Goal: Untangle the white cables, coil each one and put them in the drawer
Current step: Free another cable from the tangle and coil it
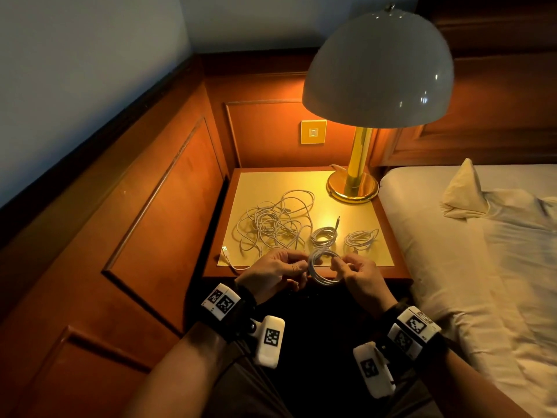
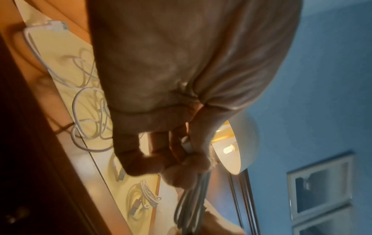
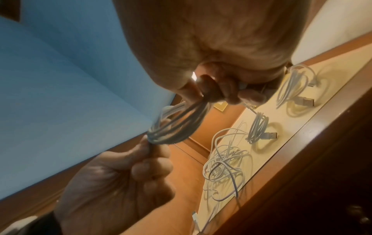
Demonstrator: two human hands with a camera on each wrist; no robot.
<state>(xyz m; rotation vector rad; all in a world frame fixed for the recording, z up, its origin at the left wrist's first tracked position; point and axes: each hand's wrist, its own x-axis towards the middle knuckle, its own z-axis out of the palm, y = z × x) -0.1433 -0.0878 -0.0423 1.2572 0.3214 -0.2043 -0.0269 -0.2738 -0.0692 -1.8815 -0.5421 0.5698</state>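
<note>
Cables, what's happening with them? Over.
Left hand and right hand pinch one coil. Two coils done, tangle waiting. Nothing blocking.

Bare tabletop (image 1: 271, 184) lies behind the tangled cables (image 1: 272, 223); the lamp (image 1: 355, 182) blocks the right rear corner.

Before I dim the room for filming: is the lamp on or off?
On. The lamp casts warm light on the nightstand, and the left wrist view shows its bulb glowing.

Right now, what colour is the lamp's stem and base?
Shiny gold on the lamp's stem and base; the head view shows it best.
</note>
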